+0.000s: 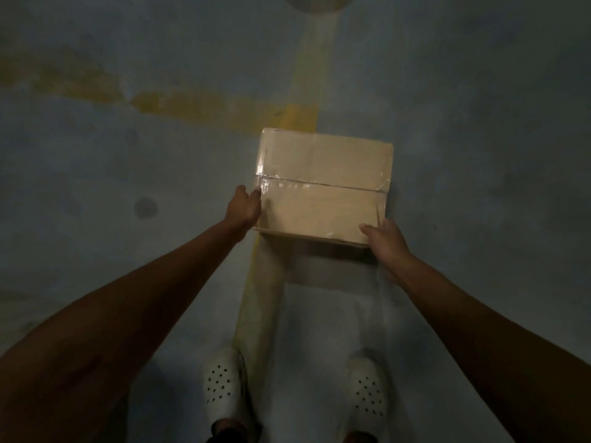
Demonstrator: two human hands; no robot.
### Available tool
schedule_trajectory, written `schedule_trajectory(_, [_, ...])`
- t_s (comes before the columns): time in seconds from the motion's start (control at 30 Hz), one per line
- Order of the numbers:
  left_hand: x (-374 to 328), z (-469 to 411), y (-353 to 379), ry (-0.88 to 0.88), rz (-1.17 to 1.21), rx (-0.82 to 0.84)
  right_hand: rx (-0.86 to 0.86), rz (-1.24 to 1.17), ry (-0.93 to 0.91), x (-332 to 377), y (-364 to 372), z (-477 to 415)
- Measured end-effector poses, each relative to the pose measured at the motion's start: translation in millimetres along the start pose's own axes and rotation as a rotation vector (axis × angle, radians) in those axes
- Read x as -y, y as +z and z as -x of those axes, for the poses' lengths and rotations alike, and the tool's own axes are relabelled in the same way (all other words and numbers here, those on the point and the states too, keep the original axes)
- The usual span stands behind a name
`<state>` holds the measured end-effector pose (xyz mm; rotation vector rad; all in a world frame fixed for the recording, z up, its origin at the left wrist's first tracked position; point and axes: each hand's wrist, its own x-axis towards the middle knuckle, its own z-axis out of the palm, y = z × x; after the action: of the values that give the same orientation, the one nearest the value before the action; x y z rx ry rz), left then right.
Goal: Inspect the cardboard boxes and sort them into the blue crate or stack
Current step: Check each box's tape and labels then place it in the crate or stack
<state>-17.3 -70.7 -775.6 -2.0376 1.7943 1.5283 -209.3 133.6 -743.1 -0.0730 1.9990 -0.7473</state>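
A sealed cardboard box (323, 183) with clear tape along its top seam is held out in front of me, above the floor. My left hand (244, 204) grips its left side, thumb near the tape line, the other fingers hidden behind the box. At the near right corner my right hand (385, 239) holds the box, thumb on top and the other fingers under the edge. No blue crate or stack shows in the head view.
Below is a grey-blue floor (128, 161) with worn yellow lines (297, 116) crossing under the box. My two feet in white perforated shoes (222, 388) stand at the bottom. A pale round shape (316, 1) lies at the top edge.
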Motion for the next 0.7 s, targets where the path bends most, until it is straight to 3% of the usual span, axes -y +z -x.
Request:
schedule_trajectory(0.27, [-19, 35, -25, 0.027, 0.17, 0.0, 0.006, 0.004, -0.087, 33, -25, 30])
schedule_trajectory(0.7, [-152, 274, -146, 0.025, 0.422, -0.182, -0.136, -0.022, -0.241, 188, -130, 252])
